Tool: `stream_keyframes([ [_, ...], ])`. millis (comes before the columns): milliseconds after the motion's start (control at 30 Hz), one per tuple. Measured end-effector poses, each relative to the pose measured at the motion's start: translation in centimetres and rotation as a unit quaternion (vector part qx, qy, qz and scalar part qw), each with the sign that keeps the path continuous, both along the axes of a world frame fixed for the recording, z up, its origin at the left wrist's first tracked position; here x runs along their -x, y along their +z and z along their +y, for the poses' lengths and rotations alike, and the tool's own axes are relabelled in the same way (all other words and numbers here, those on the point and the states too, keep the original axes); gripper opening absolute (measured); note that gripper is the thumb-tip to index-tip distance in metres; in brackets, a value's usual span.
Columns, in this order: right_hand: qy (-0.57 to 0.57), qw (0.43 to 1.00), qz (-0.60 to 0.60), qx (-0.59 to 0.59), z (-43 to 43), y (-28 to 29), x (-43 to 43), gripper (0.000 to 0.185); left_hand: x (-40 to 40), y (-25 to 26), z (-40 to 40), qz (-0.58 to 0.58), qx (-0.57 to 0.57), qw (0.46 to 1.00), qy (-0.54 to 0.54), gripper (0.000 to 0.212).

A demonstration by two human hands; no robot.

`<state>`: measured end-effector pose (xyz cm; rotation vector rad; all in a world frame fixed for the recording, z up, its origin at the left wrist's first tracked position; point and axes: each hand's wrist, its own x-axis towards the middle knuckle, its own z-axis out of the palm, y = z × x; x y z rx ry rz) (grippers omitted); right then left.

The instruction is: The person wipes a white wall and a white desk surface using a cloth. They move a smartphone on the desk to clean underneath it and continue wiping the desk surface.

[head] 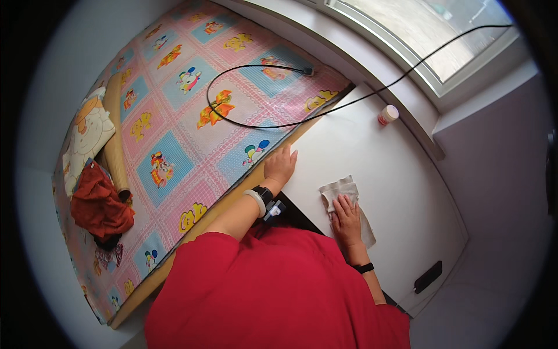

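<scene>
My right hand (347,220) lies flat, palm down, on a grey-beige cloth (341,190) that is spread on a white tabletop (401,183). Part of the cloth shows beyond my fingertips and along the right side of my hand; the rest is hidden under it. My left hand (280,165) rests with nothing visible in it at the corner where the tabletop meets the wooden edge of a raised bed platform (226,198). Its thumb is apart from its fingers, and its palm is hidden.
A black cable (261,127) loops over the cartoon-patterned bed cover (187,131) and crosses the table's far corner. A small white bottle (388,114) stands near the windowsill. A black phone (428,277) lies at the right edge. Red cloth (102,203) and a rolled mat (114,131) lie left.
</scene>
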<state>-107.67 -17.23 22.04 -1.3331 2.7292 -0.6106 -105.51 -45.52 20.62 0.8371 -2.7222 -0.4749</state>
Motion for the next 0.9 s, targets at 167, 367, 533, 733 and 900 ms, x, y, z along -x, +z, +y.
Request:
stream_keyframes([
  [167,-0.174,0.984,0.013,-0.017,11.3,-0.1,0.0,0.043,-0.7,-2.4,-1.8,0.017,0.004,0.999,-0.032,0.042],
  [367,-0.703,0.696,0.097,-0.111,25.1,-4.3,0.6,0.041,0.1,-1.1,-1.3,-0.045,-0.063,0.996,-0.04,0.051],
  [533,-0.583,0.802,0.1,-0.088,16.5,-3.7,0.3,0.044,0.2,-1.8,-1.8,-0.051,-0.087,0.991,-0.083,0.053],
  [733,-0.433,0.898,0.06,-0.055,12.5,-2.3,-5.7,0.045,-0.5,-2.6,-3.2,-0.077,-0.139,0.983,-0.087,0.059],
  [900,-0.666,0.732,0.09,-0.113,23.7,-4.1,-9.2,0.045,-0.5,-3.1,-3.3,-0.067,-0.157,0.979,-0.108,0.06],
])
